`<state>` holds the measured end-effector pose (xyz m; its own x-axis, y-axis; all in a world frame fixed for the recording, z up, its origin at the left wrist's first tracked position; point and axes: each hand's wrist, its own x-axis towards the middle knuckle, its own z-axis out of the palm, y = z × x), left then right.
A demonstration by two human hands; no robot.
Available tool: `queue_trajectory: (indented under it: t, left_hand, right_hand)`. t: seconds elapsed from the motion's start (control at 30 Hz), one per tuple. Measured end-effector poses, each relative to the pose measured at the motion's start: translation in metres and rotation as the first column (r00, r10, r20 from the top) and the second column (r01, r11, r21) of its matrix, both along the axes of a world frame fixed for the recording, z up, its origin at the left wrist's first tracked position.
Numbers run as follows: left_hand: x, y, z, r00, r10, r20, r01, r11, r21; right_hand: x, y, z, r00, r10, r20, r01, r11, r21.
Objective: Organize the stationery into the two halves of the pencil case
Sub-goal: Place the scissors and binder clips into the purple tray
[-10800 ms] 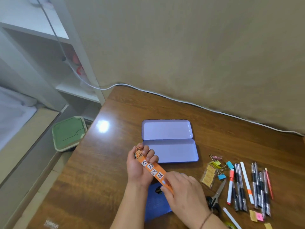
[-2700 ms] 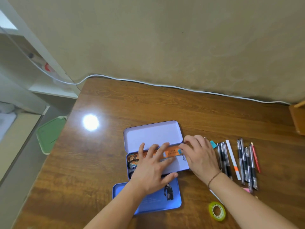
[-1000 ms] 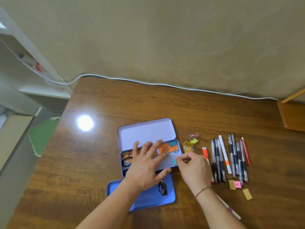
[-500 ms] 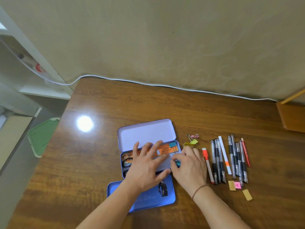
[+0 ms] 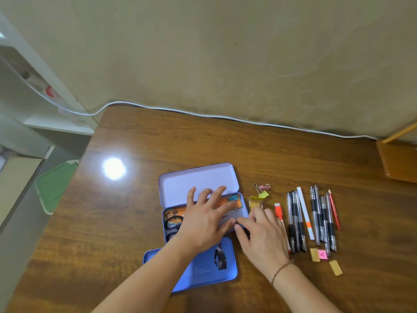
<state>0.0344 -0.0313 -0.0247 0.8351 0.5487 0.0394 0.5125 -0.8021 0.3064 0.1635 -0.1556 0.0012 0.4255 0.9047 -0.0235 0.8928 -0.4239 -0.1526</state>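
Since 0.5 s ago, right hand [image 5: 261, 233] has slid toward 6 o'clock along case edge; fingers curled, pinching a small teal item, prob. a clip, at near-half rim. Head view: left hand [image 5: 204, 219] lies spread flat, fingers straight, pressing contents of pencil case [image 5: 198, 184] near half; far half bare. Pens [image 5: 312, 219] lie at 3 o'clock, apart from case. Step: loading small items. Next: release clip inside, then fetch yellow clip [image 5: 262, 194].

Single head view, wide-angle, looking forward and down, close above bench [image 5: 225, 143]; wall beyond bench's far edge.
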Motion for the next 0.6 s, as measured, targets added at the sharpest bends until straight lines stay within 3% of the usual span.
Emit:
queue_trajectory:
  t: [0.33,0.6]
  left_hand:
    - [0.021,0.015,-0.004,0.996,0.006,0.087,-0.013,0.997,0.081]
    - [0.033,0.021,0.006,0.998,-0.058,0.006,0.057,0.990,0.130]
  right_hand:
    - [-0.001,-0.005,0.000,1.000,0.011,-0.019,-0.011,1.000,-0.017]
    - [-0.004,-0.009,0.001,0.999,0.033,0.014,-0.032,0.999,-0.034]
